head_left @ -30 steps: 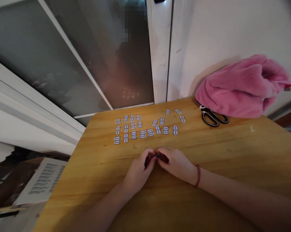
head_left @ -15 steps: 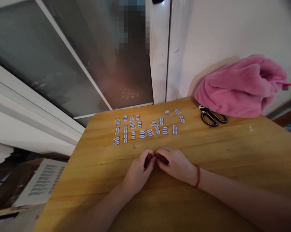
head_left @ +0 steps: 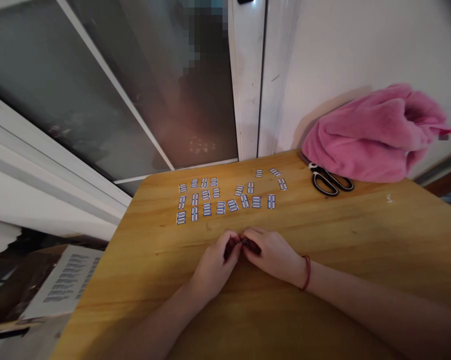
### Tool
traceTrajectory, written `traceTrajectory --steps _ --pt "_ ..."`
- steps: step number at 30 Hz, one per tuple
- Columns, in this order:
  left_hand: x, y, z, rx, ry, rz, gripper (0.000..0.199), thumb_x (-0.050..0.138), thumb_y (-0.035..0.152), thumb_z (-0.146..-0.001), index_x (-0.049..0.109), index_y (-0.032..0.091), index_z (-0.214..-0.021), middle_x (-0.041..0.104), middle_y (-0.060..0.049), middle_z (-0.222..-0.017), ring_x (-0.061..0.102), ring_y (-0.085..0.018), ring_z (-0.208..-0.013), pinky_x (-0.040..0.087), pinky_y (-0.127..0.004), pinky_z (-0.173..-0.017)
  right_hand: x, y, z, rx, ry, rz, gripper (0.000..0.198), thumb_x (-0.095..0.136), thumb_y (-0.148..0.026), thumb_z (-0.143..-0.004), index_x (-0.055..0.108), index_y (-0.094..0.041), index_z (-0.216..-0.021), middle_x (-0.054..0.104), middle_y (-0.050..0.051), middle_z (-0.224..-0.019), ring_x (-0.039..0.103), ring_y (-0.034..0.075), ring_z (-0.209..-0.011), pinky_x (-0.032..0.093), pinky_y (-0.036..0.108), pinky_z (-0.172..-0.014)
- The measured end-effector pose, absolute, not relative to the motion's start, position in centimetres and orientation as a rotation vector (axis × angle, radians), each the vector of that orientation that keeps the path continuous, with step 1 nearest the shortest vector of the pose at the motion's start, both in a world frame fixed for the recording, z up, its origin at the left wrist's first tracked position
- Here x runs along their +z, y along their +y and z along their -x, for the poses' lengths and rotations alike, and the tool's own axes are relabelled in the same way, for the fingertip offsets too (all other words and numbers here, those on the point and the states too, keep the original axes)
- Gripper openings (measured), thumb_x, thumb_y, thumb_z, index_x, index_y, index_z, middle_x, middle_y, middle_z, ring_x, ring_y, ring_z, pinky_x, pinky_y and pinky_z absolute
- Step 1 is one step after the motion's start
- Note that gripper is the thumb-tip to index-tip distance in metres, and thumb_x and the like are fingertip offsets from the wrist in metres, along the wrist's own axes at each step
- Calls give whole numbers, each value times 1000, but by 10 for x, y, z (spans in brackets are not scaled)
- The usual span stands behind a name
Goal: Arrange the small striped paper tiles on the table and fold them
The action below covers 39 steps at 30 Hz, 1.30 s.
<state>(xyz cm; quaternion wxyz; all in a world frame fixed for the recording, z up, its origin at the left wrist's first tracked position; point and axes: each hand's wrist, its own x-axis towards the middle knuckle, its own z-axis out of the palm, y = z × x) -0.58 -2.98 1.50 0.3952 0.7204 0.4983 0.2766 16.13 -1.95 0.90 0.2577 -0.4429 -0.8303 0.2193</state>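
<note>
My left hand (head_left: 217,262) and my right hand (head_left: 269,252) meet fingertip to fingertip over the near middle of the wooden table (head_left: 323,235). Both are closed in a pinch around a tiny dark thing (head_left: 244,242), mostly hidden by the fingers, so its kind cannot be made out. A red band circles my right wrist. Beyond my hands, several small white labels with blue borders (head_left: 220,208) lie flat on the wood in uneven rows, some bearing bars and others a cross pattern.
Black-and-white scissors (head_left: 328,181) lie at the back right, partly under a pink plush cloth (head_left: 371,135) by the wall. A sliding door with dark panes (head_left: 165,100) stands behind the table. A printed cardboard box (head_left: 66,280) is at the left, below table height.
Both hands stay in the same place, still pinched together, with only a very slight shift of the fingers. The view has moved a touch; the labels lie as before.
</note>
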Motion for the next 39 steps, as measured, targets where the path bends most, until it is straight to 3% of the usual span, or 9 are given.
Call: traceTrajectory --steps 22,28,33,39 --pt "9 -29 7 687 1262 -1854 10 43 24 -87 51 22 -92 60 2 -82 56 -12 -75 42 -23 -70 9 -19 -160 605 -2254 1271 6 51 -16 -79 55 -18 -82 61 2 -78 53 14 -70 37 24 -62" --pt "9 -25 8 767 1285 -1818 11 43 27 -87 52 21 -86 57 3 -74 53 -12 -67 40 -22 -64 10 -19 -162 639 -2157 1242 11 51 -17 -80 57 -19 -88 60 1 -80 53 13 -69 38 23 -62" --pt "8 -21 9 839 1280 -1726 15 45 32 -85 51 19 -81 50 3 -68 48 -11 -62 38 -21 -59 4 -17 -161 689 -2013 1180 9 50 -13 -80 58 -19 -79 55 1 -75 50 11 -65 39 22 -58" --pt "5 -19 11 933 1206 -1560 24 42 38 -87 44 21 -104 46 4 -68 45 -10 -58 38 -21 -55 6 15 -191 572 -1719 1277 16 49 -28 -83 60 -17 -84 63 5 -79 55 14 -67 44 26 -63"
